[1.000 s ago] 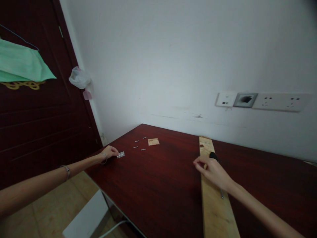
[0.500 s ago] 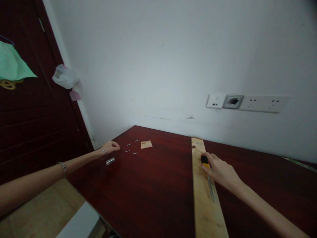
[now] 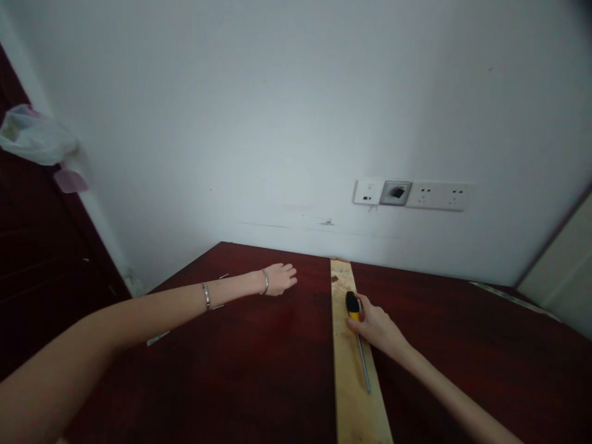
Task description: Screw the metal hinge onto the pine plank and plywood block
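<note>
My left hand (image 3: 281, 279) hovers palm down over the dark red table, left of the wooden board (image 3: 358, 407). Its fingers point right, slightly apart, and nothing shows in them. My right hand (image 3: 377, 324) is closed round the black and yellow handle of a screwdriver (image 3: 364, 364). The screwdriver's shaft points toward me along the board. Past my left forearm, a thin metal pin or screw (image 3: 224, 276) lies on the table, and another such piece (image 3: 218, 306) shows below the wrist. A small metal piece (image 3: 158, 338), partly covered by the arm, lies further left.
The table (image 3: 259, 376) meets a white wall (image 3: 277, 123) carrying sockets and switches (image 3: 416, 195). A flat strip (image 3: 513, 301) lies along the table's right rear. At the left, a white plastic bag (image 3: 39, 135) hangs by a dark red door (image 3: 37, 246).
My left hand has swung right, from beside the small metal pieces toward the board; its forearm now hides the brown packet. My right hand keeps the screwdriver over the board. The view has turned right.
</note>
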{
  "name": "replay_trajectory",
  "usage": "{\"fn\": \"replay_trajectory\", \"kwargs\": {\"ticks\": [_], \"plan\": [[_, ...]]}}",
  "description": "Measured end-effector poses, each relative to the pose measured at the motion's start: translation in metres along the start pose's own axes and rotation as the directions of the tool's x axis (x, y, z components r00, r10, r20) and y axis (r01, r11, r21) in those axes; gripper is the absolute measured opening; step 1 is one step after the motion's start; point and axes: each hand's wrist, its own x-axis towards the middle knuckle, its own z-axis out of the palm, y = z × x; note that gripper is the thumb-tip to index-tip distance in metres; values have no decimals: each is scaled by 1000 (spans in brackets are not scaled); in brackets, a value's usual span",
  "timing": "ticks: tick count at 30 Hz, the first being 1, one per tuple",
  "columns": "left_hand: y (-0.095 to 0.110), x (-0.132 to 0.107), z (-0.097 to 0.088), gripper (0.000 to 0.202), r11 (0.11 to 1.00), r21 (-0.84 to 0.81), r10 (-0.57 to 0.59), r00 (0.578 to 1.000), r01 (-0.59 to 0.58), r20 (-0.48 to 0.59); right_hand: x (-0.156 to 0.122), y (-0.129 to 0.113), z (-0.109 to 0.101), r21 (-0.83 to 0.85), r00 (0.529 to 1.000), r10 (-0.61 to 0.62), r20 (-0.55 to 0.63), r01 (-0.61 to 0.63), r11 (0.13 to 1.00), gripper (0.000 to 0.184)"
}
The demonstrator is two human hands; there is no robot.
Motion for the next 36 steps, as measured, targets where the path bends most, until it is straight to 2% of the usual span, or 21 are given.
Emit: {"fn": "replay_trajectory", "kwargs": {"ticks": [2, 4, 6, 9, 11, 14, 17, 20, 25, 31, 36], "plan": [[12, 25, -4, 38, 985, 132, 110, 994, -109, 0, 2, 3, 1, 61, 1000, -9, -17, 10, 998, 63], [21, 47, -6, 51, 969, 181, 172, 985, -170, 3, 2, 9, 1, 141, 999, -42, -25, 45, 989, 60], [30, 66, -5, 58, 962, 162, 219, 976, -218, 8, 0, 16, 0, 247, 997, -52, -48, 63, 967, 57], [44, 89, -1, 64, 955, 68, 287, 958, -287, 15, -9, 30, -7, 466, 997, 8, -78, 29, 884, 57], [54, 100, 1, 69, 931, 39, 363, 932, -363, 5, -19, 38, -18, 586, 997, 64, -47, -24, 810, 62], [70, 112, 0, 78, 856, 50, 516, 855, -514, -48, -37, 48, -37, 658, 988, 156, 15, -127, 742, 67], [82, 118, -3, 80, 790, 26, 612, 786, -612, -93, -53, 58, -53, 684, 972, 232, 40, -195, 703, 68], [90, 121, -4, 77, 763, -10, 643, 759, -647, -102, -68, 71, -62, 692, 959, 277, 55, -237, 682, 68], [92, 125, -2, 78, 706, 23, 707, 702, -708, -82, -88, 90, -72, 692, 940, 340, 31, -266, 671, 65], [88, 133, -11, 74, 687, -76, 724, 689, -723, -13, -102, 101, -75, 695, 917, 392, 76, -330, 638, 75], [79, 116, -35, 75, 667, 56, 741, 670, -743, 54, -100, 112, -67, 692, 918, 394, 55, -319, 647, 77]]}}
